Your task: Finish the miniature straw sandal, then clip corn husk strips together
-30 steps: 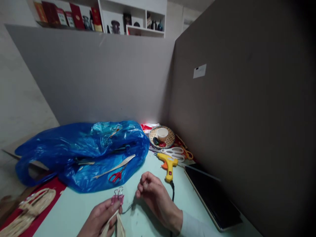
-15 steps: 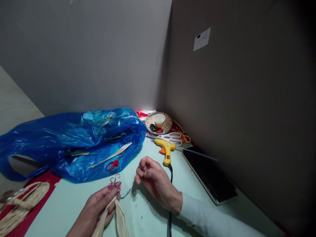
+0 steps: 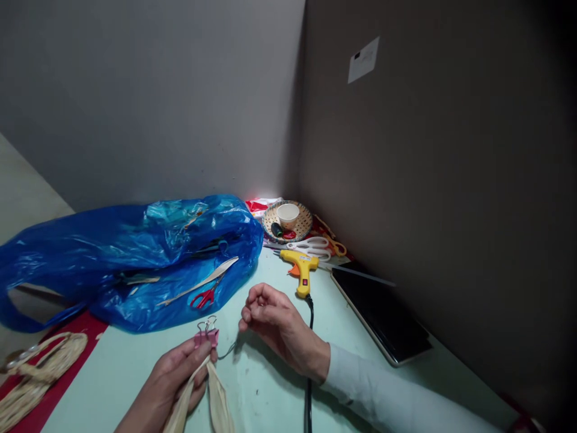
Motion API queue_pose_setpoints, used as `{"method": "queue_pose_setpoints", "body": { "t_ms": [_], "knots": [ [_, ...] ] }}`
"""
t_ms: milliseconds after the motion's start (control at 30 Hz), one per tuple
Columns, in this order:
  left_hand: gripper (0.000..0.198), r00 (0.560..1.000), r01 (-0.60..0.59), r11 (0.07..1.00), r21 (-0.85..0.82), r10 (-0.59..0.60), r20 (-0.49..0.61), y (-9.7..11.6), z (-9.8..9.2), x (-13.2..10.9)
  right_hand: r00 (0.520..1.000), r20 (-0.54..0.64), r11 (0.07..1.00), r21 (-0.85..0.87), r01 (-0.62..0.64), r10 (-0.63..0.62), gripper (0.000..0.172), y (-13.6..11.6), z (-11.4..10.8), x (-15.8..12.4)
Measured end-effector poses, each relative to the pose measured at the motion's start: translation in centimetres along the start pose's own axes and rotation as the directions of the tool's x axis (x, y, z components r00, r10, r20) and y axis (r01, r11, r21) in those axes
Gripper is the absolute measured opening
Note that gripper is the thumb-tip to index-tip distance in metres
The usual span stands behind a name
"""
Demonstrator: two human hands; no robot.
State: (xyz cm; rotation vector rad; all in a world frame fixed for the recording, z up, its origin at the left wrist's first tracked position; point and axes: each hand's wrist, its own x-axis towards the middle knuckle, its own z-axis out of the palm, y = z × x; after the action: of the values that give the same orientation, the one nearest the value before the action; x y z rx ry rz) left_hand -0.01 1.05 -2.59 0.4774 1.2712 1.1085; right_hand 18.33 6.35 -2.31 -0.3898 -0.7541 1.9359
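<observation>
My left hand (image 3: 183, 373) grips a pink binder clip (image 3: 207, 338) with its wire handles pointing up, along with pale, flat fibre strips (image 3: 219, 397) that hang below it. A thin dark wire loop (image 3: 229, 350) extends from beside the clip toward the right. Just right of it, my right hand (image 3: 274, 322) is raised over the table with its fingers curled and thumb against them; whatever they may hold is too small to make out.
Behind lie a blue plastic bag (image 3: 135, 252), red scissors (image 3: 205, 296), a yellow glue gun (image 3: 303, 273) with a black cord, white-handled scissors (image 3: 313, 245) and a woven plate (image 3: 270, 227) bearing a cup. A dark tablet (image 3: 378, 313) is right; braided fibre (image 3: 40, 376) lies left.
My right hand has shifted slightly left, its fingertips closer to the wire loop. My left hand still grips the clip and strips. The whole view has moved a little.
</observation>
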Motion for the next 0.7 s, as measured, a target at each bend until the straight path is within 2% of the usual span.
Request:
{"method": "queue_pose_setpoints", "body": {
  "t_ms": [267,533,700],
  "knots": [
    [0.042,0.999,0.029,0.999,0.041,-0.029,-0.018,0.17,-0.25,0.00,0.999,-0.013,0.999,0.015,0.033,-0.033,0.022,-0.24,0.16,-0.05],
    [0.041,0.999,0.034,0.998,0.057,-0.034,0.009,0.13,-0.73,0.13,0.998,-0.012,0.998,-0.005,0.058,-0.058,0.022,-0.24,0.51,-0.11],
    [0.045,1.000,0.029,0.999,0.034,-0.029,-0.013,0.15,-0.33,0.09,1.000,0.028,0.998,-0.067,0.005,-0.004,0.027,-0.37,0.57,-0.36]
  ]
}}
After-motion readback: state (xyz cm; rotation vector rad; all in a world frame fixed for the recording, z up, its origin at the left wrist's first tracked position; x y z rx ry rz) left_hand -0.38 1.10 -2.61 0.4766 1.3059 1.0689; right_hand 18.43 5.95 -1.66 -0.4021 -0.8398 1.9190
